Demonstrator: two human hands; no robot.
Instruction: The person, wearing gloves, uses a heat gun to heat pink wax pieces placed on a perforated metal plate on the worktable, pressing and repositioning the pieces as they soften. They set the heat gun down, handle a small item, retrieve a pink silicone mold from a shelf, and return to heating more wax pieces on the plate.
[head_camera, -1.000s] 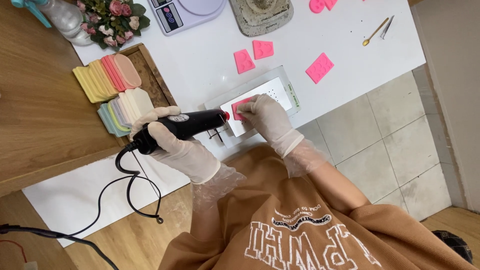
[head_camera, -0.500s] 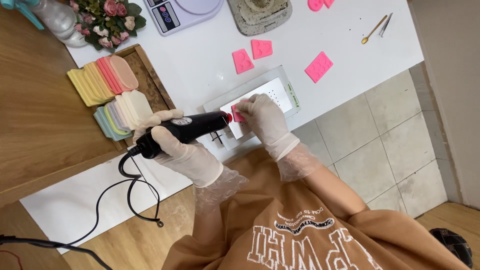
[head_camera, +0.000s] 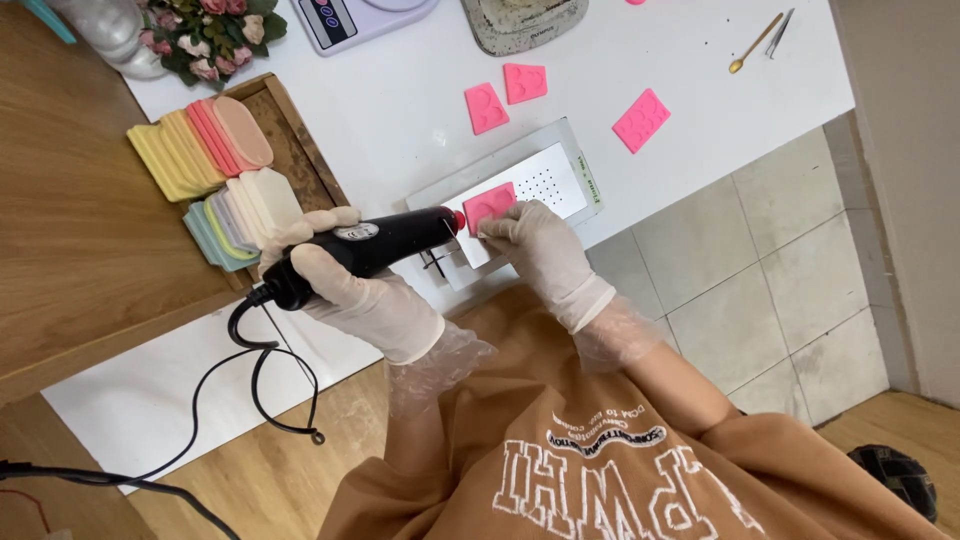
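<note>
My left hand, in a pale glove, is wrapped around a black corded power tool. Its red tip touches the left edge of a small pink slab. The slab lies on a white perforated plate set in a grey frame at the near edge of the white table. My gloved right hand holds the slab's lower right edge with its fingertips.
Three pink moulds lie further back. Pastel slabs stand stacked in a wooden tray on the left. A scale, flowers, a grey dish and a gold spoon line the far side. The tool's cord hangs below.
My right hand has slid back off the pink slab, so more of the slab shows. The tool tip stays at its left edge. The view has shifted slightly.
</note>
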